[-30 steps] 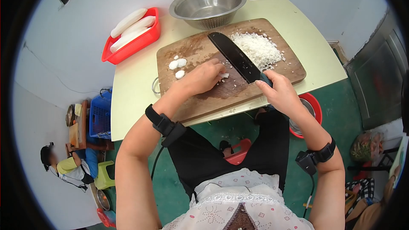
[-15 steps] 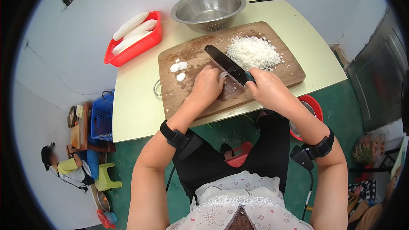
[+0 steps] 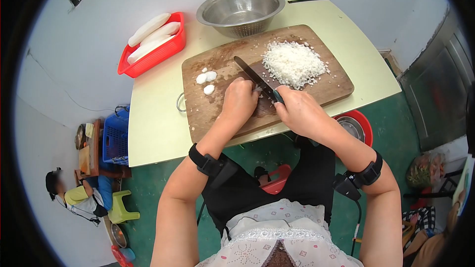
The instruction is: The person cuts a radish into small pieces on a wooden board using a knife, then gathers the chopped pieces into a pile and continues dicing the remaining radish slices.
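One heap of finely chopped white bits (image 3: 293, 64) covers much of the right half of the cutting board (image 3: 334, 89), so a good share of the chopping looks done. What is left uncut, as far as shows, is a few rounded white chunks (image 3: 209, 89) on the board's left side and three long, pale vegetables (image 3: 149, 28) in the red basket (image 3: 154, 61), past the board's far left corner. The left hand (image 3: 239, 100), over the board's middle, is curled nearly closed, fingertips bunched on a small white piece (image 3: 258, 88), mostly hidden. The right hand (image 3: 303, 111), at the board's near edge, is wrapped firmly around the handle of the knife (image 3: 255, 75), its blade just beside that piece. Beyond the board's far edge sits a metal colander (image 3: 241, 30).
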Tool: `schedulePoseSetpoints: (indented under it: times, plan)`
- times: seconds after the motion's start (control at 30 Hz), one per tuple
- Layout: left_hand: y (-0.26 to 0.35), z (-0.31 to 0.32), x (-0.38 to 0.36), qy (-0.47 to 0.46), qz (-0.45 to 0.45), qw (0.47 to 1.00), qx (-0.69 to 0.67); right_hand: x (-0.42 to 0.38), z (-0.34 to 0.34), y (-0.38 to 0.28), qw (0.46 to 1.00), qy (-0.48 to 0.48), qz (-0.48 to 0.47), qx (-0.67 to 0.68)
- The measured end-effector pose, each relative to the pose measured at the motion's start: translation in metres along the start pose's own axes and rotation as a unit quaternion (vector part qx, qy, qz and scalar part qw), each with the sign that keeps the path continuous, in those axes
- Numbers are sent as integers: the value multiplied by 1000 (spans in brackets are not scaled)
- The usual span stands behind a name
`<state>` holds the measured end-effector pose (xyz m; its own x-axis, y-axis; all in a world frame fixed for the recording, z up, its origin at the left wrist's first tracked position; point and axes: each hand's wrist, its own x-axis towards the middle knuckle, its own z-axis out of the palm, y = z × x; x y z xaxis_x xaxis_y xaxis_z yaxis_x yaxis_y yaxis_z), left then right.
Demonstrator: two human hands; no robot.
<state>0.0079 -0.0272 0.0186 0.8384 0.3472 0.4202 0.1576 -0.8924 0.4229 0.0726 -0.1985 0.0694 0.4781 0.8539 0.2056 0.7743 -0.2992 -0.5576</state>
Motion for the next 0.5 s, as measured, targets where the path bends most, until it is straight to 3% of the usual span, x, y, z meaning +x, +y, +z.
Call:
schedulePoseSetpoints:
  times: [0.2, 0.5]
  plan:
    - [1, 4, -4, 32, -11, 999, 4, -1, -1, 4, 998, 56, -19, -15]
    - [3, 3, -4, 50, -28, 998, -14, -10, -3, 0, 999, 39, -32, -5]
